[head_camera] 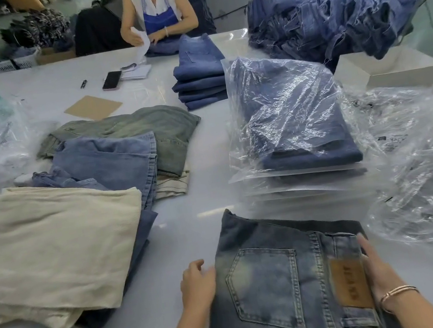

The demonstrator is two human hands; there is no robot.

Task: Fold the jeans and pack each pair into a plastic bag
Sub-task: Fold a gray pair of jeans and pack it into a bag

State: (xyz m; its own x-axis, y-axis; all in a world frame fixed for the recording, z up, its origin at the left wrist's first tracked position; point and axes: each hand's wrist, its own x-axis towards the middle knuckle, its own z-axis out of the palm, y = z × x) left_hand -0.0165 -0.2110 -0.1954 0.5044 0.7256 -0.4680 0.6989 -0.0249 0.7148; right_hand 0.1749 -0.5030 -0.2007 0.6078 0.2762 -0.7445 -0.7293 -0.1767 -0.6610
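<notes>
I have the folded jeans (pixel 286 281) squared up on the near edge of the table (pixel 177 141), back pocket and leather patch facing up. My left hand (pixel 198 284) is against the left edge of the bundle, fingers bent over it and touching the denim; I can't tell for sure whether they grip under the fold or only press. My right hand (pixel 376 271) lies along the right edge by the patch, fingers fairly straight, steadying rather than clutching.

Just beyond the jeans is the stack of bagged jeans (pixel 289 128), and to the right a loose heap of empty plastic bags (pixel 425 171). On the left sits a pile of unfolded clothes (pixel 60 247), cream cloth on top.

The risk, as I judge it, is in the lift. With only the sides held, the middle layers could sag and the fold slide apart, so I'd have to refold. The bags are slippery and crumpled together, so I might pull up two at once or fumble the opening. The bagged stack leans a little and is slick; a nudge from my arm could send the top pack sliding off.
</notes>
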